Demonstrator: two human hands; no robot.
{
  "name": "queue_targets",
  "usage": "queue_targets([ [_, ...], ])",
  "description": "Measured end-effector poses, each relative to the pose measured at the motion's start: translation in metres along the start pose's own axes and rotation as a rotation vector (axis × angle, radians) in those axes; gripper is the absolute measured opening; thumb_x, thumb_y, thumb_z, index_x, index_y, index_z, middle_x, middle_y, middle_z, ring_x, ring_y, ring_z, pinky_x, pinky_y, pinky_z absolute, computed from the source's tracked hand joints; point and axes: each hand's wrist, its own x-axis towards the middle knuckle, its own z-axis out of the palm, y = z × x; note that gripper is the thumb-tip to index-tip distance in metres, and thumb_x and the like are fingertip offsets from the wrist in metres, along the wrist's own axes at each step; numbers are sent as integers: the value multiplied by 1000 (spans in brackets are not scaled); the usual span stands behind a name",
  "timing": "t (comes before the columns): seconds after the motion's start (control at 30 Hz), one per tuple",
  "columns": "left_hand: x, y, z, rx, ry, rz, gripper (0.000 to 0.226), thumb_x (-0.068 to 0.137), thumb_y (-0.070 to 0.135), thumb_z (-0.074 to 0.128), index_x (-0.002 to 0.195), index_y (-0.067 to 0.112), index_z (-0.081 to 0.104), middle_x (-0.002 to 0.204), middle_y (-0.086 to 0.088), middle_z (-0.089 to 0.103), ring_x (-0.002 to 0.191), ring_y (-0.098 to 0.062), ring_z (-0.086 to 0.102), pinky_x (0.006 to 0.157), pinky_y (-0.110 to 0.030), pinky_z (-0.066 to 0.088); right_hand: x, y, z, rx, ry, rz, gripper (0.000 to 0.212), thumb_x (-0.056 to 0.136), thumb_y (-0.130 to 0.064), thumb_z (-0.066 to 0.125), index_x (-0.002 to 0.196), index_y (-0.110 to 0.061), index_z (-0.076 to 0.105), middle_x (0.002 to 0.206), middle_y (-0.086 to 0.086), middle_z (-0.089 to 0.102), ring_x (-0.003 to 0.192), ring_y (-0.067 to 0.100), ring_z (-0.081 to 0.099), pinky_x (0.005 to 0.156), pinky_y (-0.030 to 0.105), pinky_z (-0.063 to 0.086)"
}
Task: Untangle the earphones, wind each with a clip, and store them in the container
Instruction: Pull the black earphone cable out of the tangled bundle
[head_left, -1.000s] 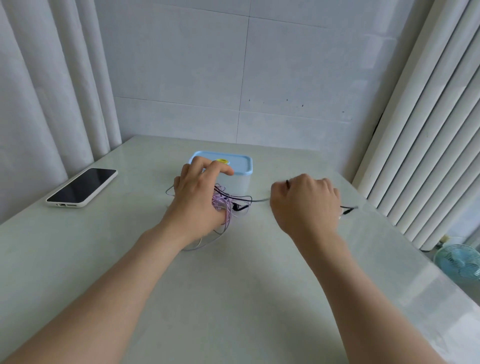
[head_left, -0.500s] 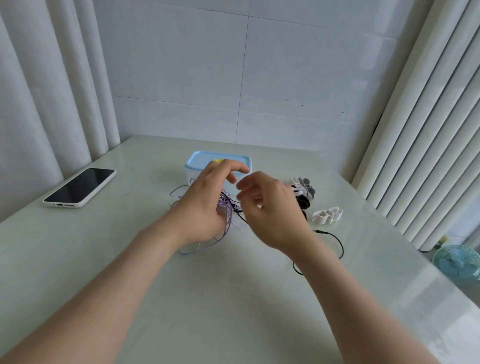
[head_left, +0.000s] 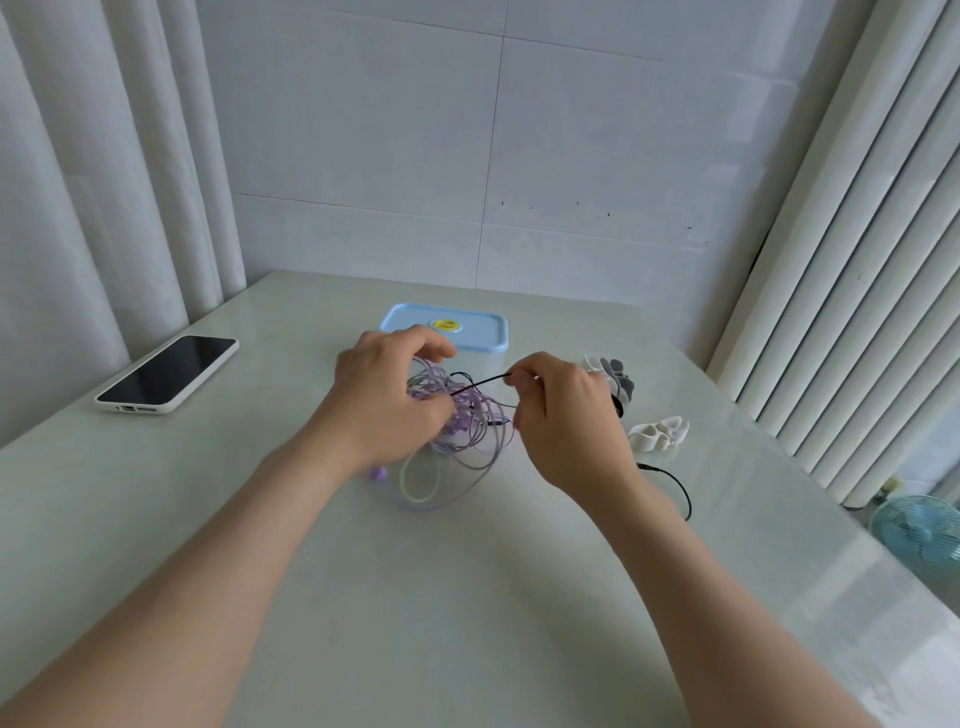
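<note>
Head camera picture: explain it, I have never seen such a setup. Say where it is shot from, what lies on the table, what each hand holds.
No machine here: a person wears one camera on the head, looking forward and down, so both arms reach in from below. On the table lies a tangle of earphones, purple and black cables. The left hand grips the tangle; the right hand pinches a black cable drawn out of it. Behind stands a blue-lidded container. Small winding clips lie at the right, a phone at the left.
</note>
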Motion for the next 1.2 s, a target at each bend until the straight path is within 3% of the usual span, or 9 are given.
queue_targets([
  [0.17, -1, -11, 9, 213, -13, -86, 49, 70, 55, 56, 116, 38, 62, 116, 16, 69, 109, -21, 63, 92, -38, 46, -1, 2, -16, -274, 119, 216, 22, 96, -17, 48, 80, -15, 62, 69, -1, 50, 73, 32, 51, 57, 34, 30],
  [0.3, -3, -4, 9, -77, -62, -207, 32, 80, 39, 73, 111, 38, 64, 97, 15, 66, 84, -14, 65, 36, -37, 52, -2, 2, -20, -288, 77, 226, 20, 86, -13, 50, 79, -3, 66, 72, 11, 59, 71, 38, 55, 51, 33, 38],
  [0.43, -3, -2, 9, -57, -56, -237, 24, 71, 48, 72, 91, 37, 68, 82, 19, 69, 75, -5, 66, 57, -44, 62, -3, -3, -18, -167, 32, 156, 35, 86, -12, 51, 110, -18, 76, 88, 5, 72, 90, 25, 54, 70, 34, 44],
  [0.53, -3, 0, 9, -77, -70, -252, 10, 81, 41, 73, 87, 33, 71, 84, 11, 69, 59, -14, 62, 40, -35, 53, -4, -7, -18, -88, 80, 107, 16, 90, -28, 53, 85, -24, 68, 70, -7, 62, 77, 19, 51, 63, 33, 38],
  [0.67, -4, 2, 9, -114, -102, -233, 22, 86, 36, 75, 107, 39, 70, 90, 9, 66, 69, -15, 62, 34, -35, 50, -4, -12, -17, -56, 109, 77, 51, 94, -51, 59, 56, -22, 42, 44, -8, 43, 50, 15, 40, 63, 33, 44],
  [0.8, -5, 1, 10, -64, -117, -199, 20, 84, 37, 74, 104, 37, 74, 81, 11, 67, 74, -12, 63, 32, -30, 48, -4, -16, -20, 72, -89, 86, 32, 90, -23, 63, 60, -14, 64, 41, -5, 57, 40, 17, 56, 57, 26, 50],
  [0.97, -1, -3, 17, 54, -40, -71, 20, 78, 52, 71, 85, 34, 67, 99, 10, 54, 110, -23, 52, 76, -35, 50, -8, -20, -17, 54, -217, 51, 16, 81, -20, 64, 75, -23, 78, 56, -11, 68, 59, 15, 65, 64, 21, 49],
  [1.1, -3, -1, 16, -59, -81, -159, 17, 82, 42, 74, 92, 32, 64, 111, 15, 53, 105, -12, 51, 39, -43, 54, -12, -20, -17, -137, -281, -30, 15, 76, -45, 73, 90, -38, 76, 65, -15, 63, 76, 6, 61, 72, 30, 56],
  [1.2, -3, 3, 13, -119, -134, -245, 23, 70, 51, 70, 88, 39, 63, 103, 18, 62, 96, -8, 61, 55, -48, 63, -14, -14, -10, -136, -265, -103, 25, 74, -56, 81, 87, -36, 75, 68, -16, 61, 73, 4, 58, 69, 31, 53],
])
